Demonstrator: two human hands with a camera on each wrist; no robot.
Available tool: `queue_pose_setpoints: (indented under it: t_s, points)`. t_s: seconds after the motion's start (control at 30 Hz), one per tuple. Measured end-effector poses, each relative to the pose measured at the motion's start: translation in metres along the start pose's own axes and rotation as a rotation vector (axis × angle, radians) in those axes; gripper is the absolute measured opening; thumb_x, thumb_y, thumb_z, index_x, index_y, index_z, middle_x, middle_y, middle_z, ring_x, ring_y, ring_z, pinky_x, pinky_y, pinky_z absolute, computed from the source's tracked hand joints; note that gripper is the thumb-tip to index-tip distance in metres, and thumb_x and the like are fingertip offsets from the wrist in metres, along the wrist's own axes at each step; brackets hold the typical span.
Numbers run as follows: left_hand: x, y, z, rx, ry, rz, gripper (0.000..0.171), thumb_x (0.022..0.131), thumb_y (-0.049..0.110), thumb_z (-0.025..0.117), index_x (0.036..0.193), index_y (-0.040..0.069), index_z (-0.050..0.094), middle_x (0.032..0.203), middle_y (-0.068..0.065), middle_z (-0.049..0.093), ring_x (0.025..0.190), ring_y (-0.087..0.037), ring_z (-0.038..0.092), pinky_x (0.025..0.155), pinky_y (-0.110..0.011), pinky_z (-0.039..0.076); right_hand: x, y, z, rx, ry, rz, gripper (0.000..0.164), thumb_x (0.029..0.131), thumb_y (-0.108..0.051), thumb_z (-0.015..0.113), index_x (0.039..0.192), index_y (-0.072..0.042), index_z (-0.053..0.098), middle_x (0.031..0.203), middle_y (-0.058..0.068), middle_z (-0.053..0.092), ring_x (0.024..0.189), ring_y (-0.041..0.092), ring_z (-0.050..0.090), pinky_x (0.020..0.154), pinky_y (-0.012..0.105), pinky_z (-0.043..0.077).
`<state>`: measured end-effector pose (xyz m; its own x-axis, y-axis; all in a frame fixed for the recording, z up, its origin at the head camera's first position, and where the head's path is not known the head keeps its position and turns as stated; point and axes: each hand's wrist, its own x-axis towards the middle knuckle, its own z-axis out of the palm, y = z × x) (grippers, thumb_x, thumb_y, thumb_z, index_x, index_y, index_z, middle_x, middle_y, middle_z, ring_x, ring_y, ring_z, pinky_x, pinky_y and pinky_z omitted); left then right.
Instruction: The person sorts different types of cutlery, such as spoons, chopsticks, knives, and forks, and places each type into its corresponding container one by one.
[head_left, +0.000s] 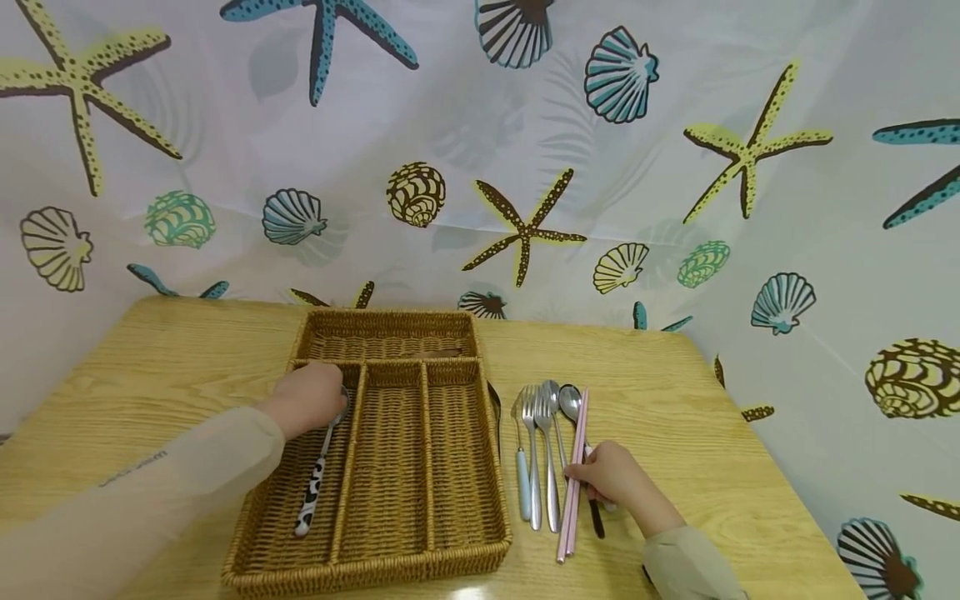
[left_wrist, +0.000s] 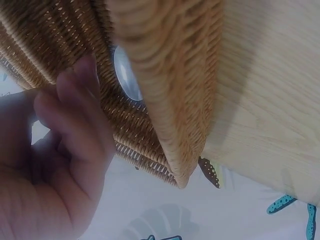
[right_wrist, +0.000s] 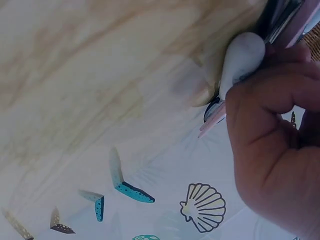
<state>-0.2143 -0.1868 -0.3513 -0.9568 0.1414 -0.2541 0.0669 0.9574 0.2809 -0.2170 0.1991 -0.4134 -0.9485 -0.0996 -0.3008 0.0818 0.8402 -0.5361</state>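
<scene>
My left hand is in the basket's left compartment, over the bowl end of a spoon with a black-and-white handle. Loosely curled, the left fingers sit beside the spoon's bowl with nothing visible in them. On the table to the right, my right hand pinches a pair of pink chopsticks. A white handle end and a dark handle lie close under that hand. Left of the chopsticks are forks, one with a light-blue handle, and metal spoons.
The wicker basket has three long compartments and one across the back. A dark, thin item lies along its right side. Behind the wooden table hangs a cloth printed with shells and starfish.
</scene>
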Motion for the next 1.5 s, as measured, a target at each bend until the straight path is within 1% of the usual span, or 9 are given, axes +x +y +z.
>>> queue_pose_setpoints:
  t_s: [0.43,0.63,0.77,0.9,1.0,1.07,1.2,1.27,1.5]
  points:
    - [0.001,0.001,-0.004,-0.034,0.068,0.045,0.038,0.093,0.014,0.051,0.056,0.012,0.045,0.044,0.004,0.033,0.039,-0.008,0.031,0.042,-0.022,0.032,-0.001,0.005,-0.005,0.080,-0.012,0.032,0.034,0.085,-0.020,0.066,0.055,-0.006,0.056,0.044,-0.003,0.046,0.036,0.005,0.035,0.039,0.017,0.031]
    - [0.000,0.006,-0.009,-0.124,0.060,0.052,0.048,0.094,0.018,0.050,0.047,0.016,0.042,0.039,0.006,0.033,0.035,-0.007,0.029,0.044,-0.024,0.036,-0.005,-0.003,-0.013,0.056,-0.022,0.006,0.034,0.087,-0.020,0.063,0.057,-0.007,0.054,0.047,-0.003,0.047,0.041,0.006,0.041,0.043,0.018,0.033]
    - [0.002,0.008,-0.011,-0.186,0.053,0.046,0.053,0.095,0.020,0.049,0.043,0.018,0.041,0.038,0.005,0.040,0.034,-0.007,0.029,0.048,-0.025,0.038,-0.009,-0.009,-0.018,0.051,-0.044,-0.021,0.037,0.089,-0.021,0.062,0.056,-0.009,0.052,0.047,-0.003,0.047,0.041,0.006,0.040,0.044,0.019,0.033]
    - [0.002,0.009,-0.013,-0.217,0.043,0.042,0.053,0.095,0.021,0.047,0.043,0.018,0.039,0.039,0.005,0.039,0.036,-0.007,0.027,0.050,-0.025,0.038,-0.010,-0.014,-0.019,0.061,-0.060,-0.039,0.036,0.090,-0.021,0.060,0.057,-0.008,0.053,0.047,-0.003,0.046,0.041,0.006,0.039,0.044,0.019,0.032]
    - [0.003,0.010,-0.013,-0.224,0.052,0.046,0.053,0.095,0.023,0.047,0.043,0.018,0.037,0.039,0.007,0.036,0.036,-0.007,0.027,0.051,-0.025,0.039,-0.011,-0.020,-0.020,0.074,-0.071,-0.057,0.035,0.089,-0.020,0.060,0.058,-0.006,0.054,0.046,-0.004,0.046,0.040,0.006,0.037,0.044,0.020,0.032]
    - [0.004,0.011,-0.012,-0.221,0.062,0.051,0.053,0.095,0.023,0.048,0.042,0.018,0.039,0.039,0.007,0.040,0.035,-0.007,0.030,0.053,-0.026,0.041,-0.012,-0.025,-0.021,0.088,-0.084,-0.074,0.033,0.090,-0.020,0.060,0.060,-0.006,0.055,0.046,-0.003,0.046,0.040,0.006,0.035,0.044,0.021,0.032]
    - [0.005,0.015,-0.014,-0.215,0.078,0.068,0.052,0.095,0.025,0.049,0.044,0.013,0.049,0.040,0.004,0.046,0.035,-0.009,0.037,0.064,-0.031,0.047,-0.016,-0.041,-0.022,0.091,-0.088,-0.111,0.030,0.089,-0.020,0.059,0.063,-0.007,0.057,0.048,-0.003,0.046,0.041,0.007,0.035,0.045,0.022,0.033]
    - [0.005,0.018,-0.015,-0.216,0.076,0.072,0.053,0.096,0.026,0.048,0.044,0.013,0.050,0.039,0.004,0.043,0.035,-0.008,0.035,0.066,-0.032,0.047,-0.018,-0.050,-0.021,0.089,-0.089,-0.128,0.030,0.090,-0.020,0.059,0.063,-0.006,0.057,0.048,-0.002,0.047,0.042,0.007,0.035,0.045,0.022,0.032]
    - [0.006,0.036,-0.017,-0.240,0.065,0.057,0.055,0.096,0.029,0.048,0.043,0.018,0.039,0.039,0.007,0.034,0.035,-0.008,0.028,0.053,-0.026,0.042,-0.019,-0.078,-0.015,0.082,-0.100,-0.193,0.034,0.090,-0.019,0.056,0.058,-0.011,0.051,0.048,-0.002,0.047,0.043,0.007,0.035,0.045,0.021,0.030]
